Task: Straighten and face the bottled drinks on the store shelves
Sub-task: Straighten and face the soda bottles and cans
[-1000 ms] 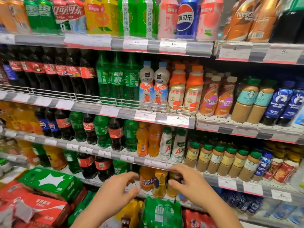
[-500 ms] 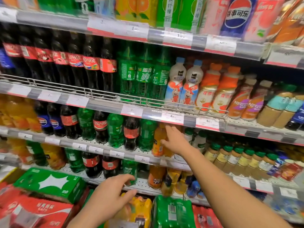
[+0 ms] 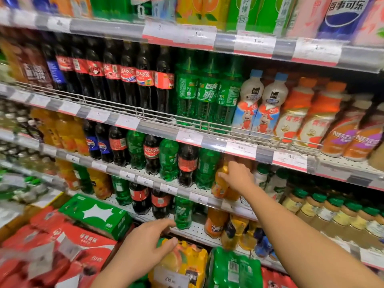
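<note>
My right hand (image 3: 239, 176) is closed around a small orange soda bottle (image 3: 219, 183) on the third shelf, just right of a row of green and cola bottles (image 3: 188, 165). My left hand (image 3: 145, 244) hovers low, fingers spread, over a shrink-wrapped pack of orange drinks (image 3: 187, 262) on the floor stack; it holds nothing. A green bottle (image 3: 182, 213) stands on the lowest shelf just above its fingertips. Tall cola bottles (image 3: 128, 77) and green soda bottles (image 3: 205, 92) line the second shelf behind a wire rail.
Milk-drink and coffee bottles (image 3: 291, 113) fill the second shelf's right side. Green-capped tea bottles (image 3: 324, 210) stand lower right. A green carton (image 3: 97, 215) and red cartons (image 3: 68, 246) are stacked at lower left; a green shrink pack (image 3: 234, 269) lies beside the orange one.
My right hand rose from the lowest shelf to the third shelf and closed on the orange bottle. My left hand stayed low, and the view shifted left and closer.
</note>
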